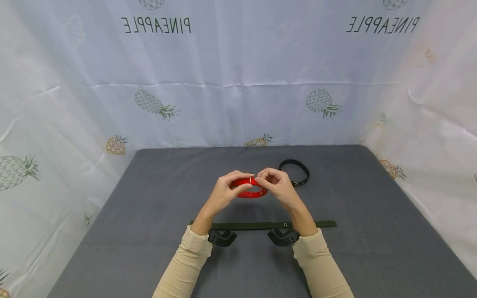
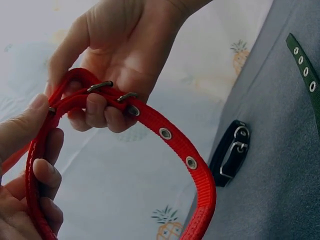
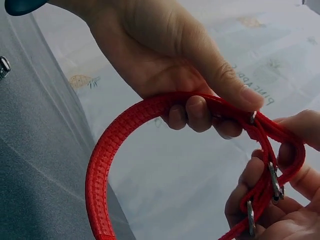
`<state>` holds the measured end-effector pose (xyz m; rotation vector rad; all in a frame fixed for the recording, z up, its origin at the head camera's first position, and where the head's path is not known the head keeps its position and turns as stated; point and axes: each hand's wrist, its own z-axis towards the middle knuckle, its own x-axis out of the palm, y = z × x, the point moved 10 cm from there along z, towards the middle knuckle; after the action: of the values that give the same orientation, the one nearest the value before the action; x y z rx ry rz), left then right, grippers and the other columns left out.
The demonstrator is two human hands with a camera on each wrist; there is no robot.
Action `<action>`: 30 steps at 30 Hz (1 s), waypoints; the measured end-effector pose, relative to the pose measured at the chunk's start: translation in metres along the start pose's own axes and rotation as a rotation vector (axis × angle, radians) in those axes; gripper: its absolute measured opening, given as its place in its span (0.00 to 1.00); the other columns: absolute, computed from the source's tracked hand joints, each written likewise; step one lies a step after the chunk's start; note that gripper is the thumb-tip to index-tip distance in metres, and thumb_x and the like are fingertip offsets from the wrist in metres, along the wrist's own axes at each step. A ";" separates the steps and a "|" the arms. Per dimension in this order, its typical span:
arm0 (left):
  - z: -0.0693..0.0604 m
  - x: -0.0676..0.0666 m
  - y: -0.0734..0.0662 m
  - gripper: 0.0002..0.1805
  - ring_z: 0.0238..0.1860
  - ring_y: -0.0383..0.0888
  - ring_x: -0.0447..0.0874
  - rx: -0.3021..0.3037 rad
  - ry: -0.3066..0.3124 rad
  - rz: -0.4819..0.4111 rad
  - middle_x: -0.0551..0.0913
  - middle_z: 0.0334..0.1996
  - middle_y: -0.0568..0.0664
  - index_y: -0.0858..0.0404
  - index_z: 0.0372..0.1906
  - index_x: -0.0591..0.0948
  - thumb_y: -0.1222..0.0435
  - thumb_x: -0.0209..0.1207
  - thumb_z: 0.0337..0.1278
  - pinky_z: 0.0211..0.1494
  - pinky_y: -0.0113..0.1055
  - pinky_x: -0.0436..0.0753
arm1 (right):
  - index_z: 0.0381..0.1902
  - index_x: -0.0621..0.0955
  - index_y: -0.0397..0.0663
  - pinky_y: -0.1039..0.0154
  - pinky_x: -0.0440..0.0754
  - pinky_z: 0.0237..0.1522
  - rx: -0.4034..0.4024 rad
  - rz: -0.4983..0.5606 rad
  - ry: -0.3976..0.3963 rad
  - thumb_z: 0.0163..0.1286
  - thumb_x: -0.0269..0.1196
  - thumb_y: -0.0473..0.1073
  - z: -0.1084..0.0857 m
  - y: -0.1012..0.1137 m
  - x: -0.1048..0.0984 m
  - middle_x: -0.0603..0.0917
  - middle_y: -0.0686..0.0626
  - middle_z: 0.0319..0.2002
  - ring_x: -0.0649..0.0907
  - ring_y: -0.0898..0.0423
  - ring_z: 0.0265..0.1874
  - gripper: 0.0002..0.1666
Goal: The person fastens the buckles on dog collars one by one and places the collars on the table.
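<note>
Both hands hold up a red collar [image 1: 252, 194] bent into a loop. The left hand [image 1: 226, 188] grips its band, fingers curled round it and thumb by a metal keeper. At the buckle end, the right hand [image 1: 277, 186] pinches a raised fold of strap. In the left wrist view the red collar [image 2: 200, 185] shows metal eyelets, with the right hand [image 2: 120, 55] behind the buckle. The right wrist view shows the padded red band [image 3: 100, 175], the left hand [image 3: 165, 60] on it, and the right hand [image 3: 290, 200] round the buckle.
A black collar [image 1: 307, 171], closed in a ring, lies behind the right hand. A dark green strap [image 1: 257, 226] with eyelets lies straight across the grey table [image 1: 149, 256], beneath the wrists. A pineapple-print curtain [image 1: 238, 62] hangs around the table.
</note>
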<state>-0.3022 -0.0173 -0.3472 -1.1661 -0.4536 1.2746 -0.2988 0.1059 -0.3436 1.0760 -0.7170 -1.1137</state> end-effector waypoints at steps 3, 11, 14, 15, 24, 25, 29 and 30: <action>0.000 0.001 -0.001 0.16 0.37 0.32 0.81 0.001 0.004 -0.001 0.84 0.45 0.61 0.68 0.51 0.83 0.68 0.63 0.57 0.41 0.27 0.84 | 0.26 0.76 0.54 0.66 0.77 0.31 0.037 -0.014 -0.033 0.67 0.61 0.35 0.000 -0.002 -0.002 0.79 0.60 0.29 0.76 0.63 0.26 0.11; 0.000 -0.002 0.002 0.16 0.39 0.47 0.86 -0.025 -0.012 -0.058 0.85 0.45 0.64 0.68 0.52 0.82 0.68 0.62 0.59 0.43 0.29 0.84 | 0.45 0.78 0.46 0.63 0.79 0.40 0.181 -0.036 0.065 0.75 0.53 0.47 -0.002 -0.021 -0.006 0.81 0.58 0.32 0.80 0.58 0.30 0.11; 0.000 -0.003 0.002 0.17 0.43 0.57 0.86 -0.039 -0.015 -0.069 0.84 0.47 0.65 0.70 0.53 0.81 0.69 0.62 0.59 0.45 0.26 0.83 | 0.45 0.79 0.43 0.62 0.79 0.42 0.200 -0.002 0.154 0.77 0.50 0.47 -0.003 -0.026 -0.004 0.82 0.57 0.32 0.79 0.56 0.31 0.15; 0.000 -0.003 0.003 0.17 0.43 0.59 0.85 -0.044 -0.014 -0.072 0.84 0.47 0.65 0.70 0.53 0.80 0.69 0.62 0.59 0.45 0.26 0.83 | 0.44 0.79 0.43 0.62 0.78 0.42 0.200 0.011 0.180 0.78 0.49 0.47 -0.003 -0.026 -0.003 0.82 0.57 0.31 0.79 0.56 0.31 0.16; -0.001 0.001 0.007 0.17 0.40 0.38 0.86 -0.050 0.037 -0.084 0.85 0.45 0.65 0.68 0.53 0.80 0.67 0.62 0.60 0.46 0.31 0.85 | 0.33 0.78 0.46 0.66 0.75 0.33 0.186 0.026 0.184 0.75 0.54 0.44 -0.003 -0.024 0.001 0.77 0.57 0.25 0.73 0.56 0.25 0.12; -0.001 0.001 0.007 0.17 0.39 0.35 0.85 -0.045 0.042 -0.087 0.85 0.44 0.66 0.68 0.53 0.80 0.67 0.61 0.60 0.46 0.30 0.84 | 0.33 0.78 0.46 0.66 0.75 0.32 0.185 0.017 0.175 0.75 0.54 0.44 -0.003 -0.024 0.001 0.77 0.58 0.24 0.73 0.57 0.25 0.11; -0.001 0.000 0.005 0.16 0.38 0.27 0.83 -0.035 0.039 -0.084 0.85 0.43 0.66 0.68 0.53 0.80 0.68 0.61 0.61 0.46 0.30 0.84 | 0.32 0.79 0.49 0.65 0.75 0.34 0.205 0.002 0.146 0.75 0.54 0.44 -0.003 -0.028 -0.002 0.77 0.59 0.24 0.74 0.58 0.26 0.12; -0.001 -0.001 0.005 0.16 0.38 0.27 0.82 -0.036 0.031 -0.080 0.84 0.43 0.66 0.68 0.53 0.80 0.68 0.61 0.61 0.46 0.30 0.84 | 0.32 0.79 0.51 0.65 0.76 0.36 0.215 0.006 0.146 0.76 0.53 0.45 -0.003 -0.030 -0.002 0.78 0.59 0.24 0.75 0.59 0.26 0.12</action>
<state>-0.3043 -0.0193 -0.3519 -1.1849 -0.4970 1.1819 -0.3069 0.1072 -0.3726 1.3226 -0.7342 -0.9571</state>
